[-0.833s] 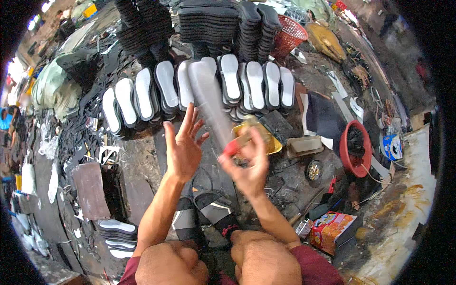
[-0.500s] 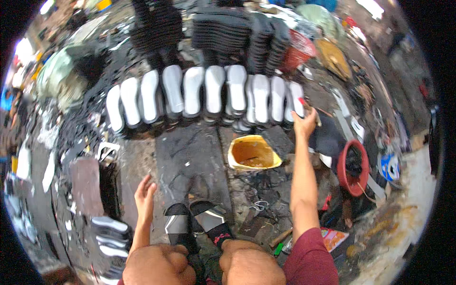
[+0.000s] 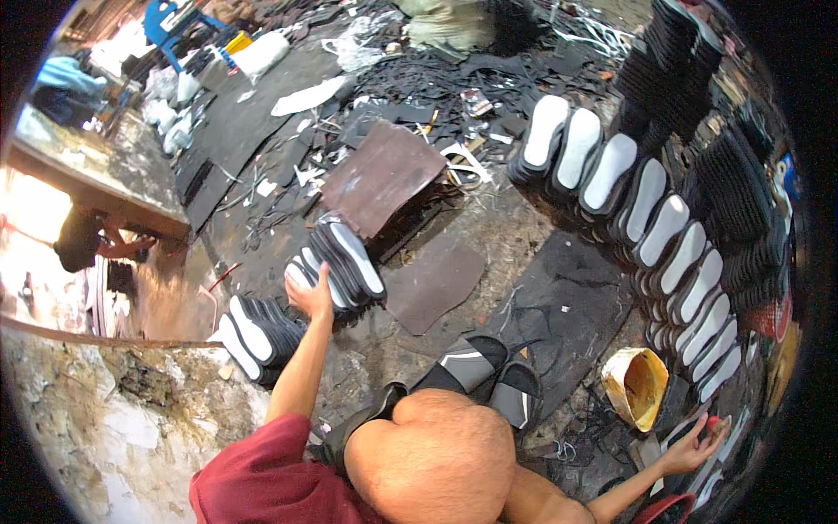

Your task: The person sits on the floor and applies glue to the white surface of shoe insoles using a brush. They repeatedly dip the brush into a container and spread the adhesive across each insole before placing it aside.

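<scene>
My left hand [image 3: 311,295] is at the near end of a stack of dark shoe soles with white faces [image 3: 356,255], its thumb and fingers around the white ends. Beside it, against the wall, leans a second bundle of soles [image 3: 253,336]. Far to the right, my right hand [image 3: 692,450] is closed around a small red-ended tool [image 3: 713,424], its kind too small to make out. Just beyond that hand runs a curved row of soles [image 3: 650,188] with their white faces up. A yellowish open container [image 3: 621,384] stands between this row and my feet.
Tall stacks of black soles [image 3: 738,188] rise behind the row. A brown sheet [image 3: 380,175] lies on a raised block, with a flatter brown piece [image 3: 435,284] nearby. Black scraps litter the far floor. A peeling wall [image 3: 113,410] borders the left. A red basin [image 3: 668,508] sits at lower right.
The view has swung to the left. My left hand has moved from beside my knee to the stacked soles. My right hand, still holding the red-ended tool, has come away from the row's end.
</scene>
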The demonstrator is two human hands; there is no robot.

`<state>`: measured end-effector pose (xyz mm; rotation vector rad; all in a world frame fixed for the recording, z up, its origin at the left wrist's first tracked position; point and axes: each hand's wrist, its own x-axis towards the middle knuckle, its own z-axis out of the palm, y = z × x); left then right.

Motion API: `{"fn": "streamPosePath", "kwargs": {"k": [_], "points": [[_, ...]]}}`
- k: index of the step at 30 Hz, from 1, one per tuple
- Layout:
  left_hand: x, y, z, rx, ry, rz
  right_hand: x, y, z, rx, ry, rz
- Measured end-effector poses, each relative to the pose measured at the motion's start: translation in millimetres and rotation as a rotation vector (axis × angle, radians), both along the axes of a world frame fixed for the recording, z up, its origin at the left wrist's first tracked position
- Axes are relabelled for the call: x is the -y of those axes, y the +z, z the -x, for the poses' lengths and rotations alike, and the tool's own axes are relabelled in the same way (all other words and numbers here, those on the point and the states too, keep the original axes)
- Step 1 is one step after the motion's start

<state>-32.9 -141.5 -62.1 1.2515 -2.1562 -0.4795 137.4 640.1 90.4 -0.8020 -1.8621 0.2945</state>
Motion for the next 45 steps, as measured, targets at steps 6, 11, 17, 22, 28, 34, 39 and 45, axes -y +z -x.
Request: {"fn": "streamPosePath", "kwargs": {"k": [6,11,17,22,28,34,39,45], "points": [[60.8,-29.4,40.0,-0.056,0.558,-0.724,101.2,7.4,32.3,0.053,0.234,0.149],[23.8,-24.1,48.5,0.07,0.208,-0.502,129.1,4.4,27.3,0.083,0.287,0.2],[51.5,-14.0,40.8,0.129,-0.041,-0.553,157.3,8.5,29.7,0.069,0.321,0.241],[-22.9,69.3,7.5,0.319,-0.666,-0.288,125.5,10.7,-10.3,0.28,0.396,0.399],[-152.4,98.0,18.4,-0.138,-1.003,-1.629,117.9,28.7,41.3,0.223,0.31,0.3],[-301.7,140.5,77.2,-0.214,-1.244,-1.929,73.2,-41.1,44.7,0.471,0.204,0.414],[-350.2,139.7,92.5,-0.212,-0.952,-2.694,89.6,-60.5,47.9,0.442,0.119,0.428],[-383.1,128.3,103.9,-0.11,-0.943,-2.685,122.4,12.3,-19.6,0.688,-0.059,0.665]]}}
